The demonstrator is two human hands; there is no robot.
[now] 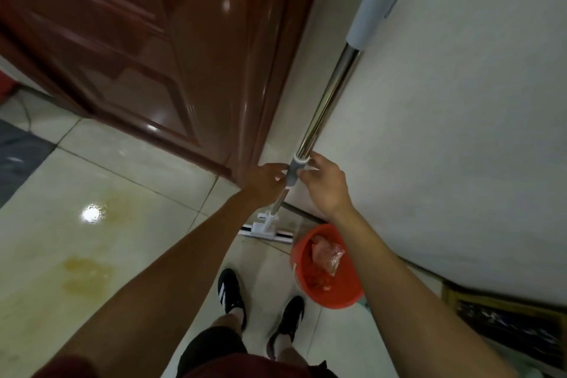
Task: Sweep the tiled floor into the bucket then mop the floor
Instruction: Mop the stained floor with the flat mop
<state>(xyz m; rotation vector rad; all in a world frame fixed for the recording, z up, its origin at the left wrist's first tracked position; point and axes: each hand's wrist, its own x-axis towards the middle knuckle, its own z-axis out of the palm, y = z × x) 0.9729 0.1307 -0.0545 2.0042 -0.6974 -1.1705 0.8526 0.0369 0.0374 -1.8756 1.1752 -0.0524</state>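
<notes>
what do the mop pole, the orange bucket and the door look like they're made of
Mop pole: polished metal, likely steel, mirror-like reflections. Orange bucket: plastic by its look, uniform colour, thin smooth wall. Door: reddish-brown wood or wood-look panel, glossy lacquer with bright highlights.

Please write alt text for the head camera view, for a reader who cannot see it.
Both hands, left hand and right hand, meet at the grey collar of a steel mop handle leaning by a white wall. The mop head rests on the tiled floor beside a red bucket holding rubbish.
</notes>
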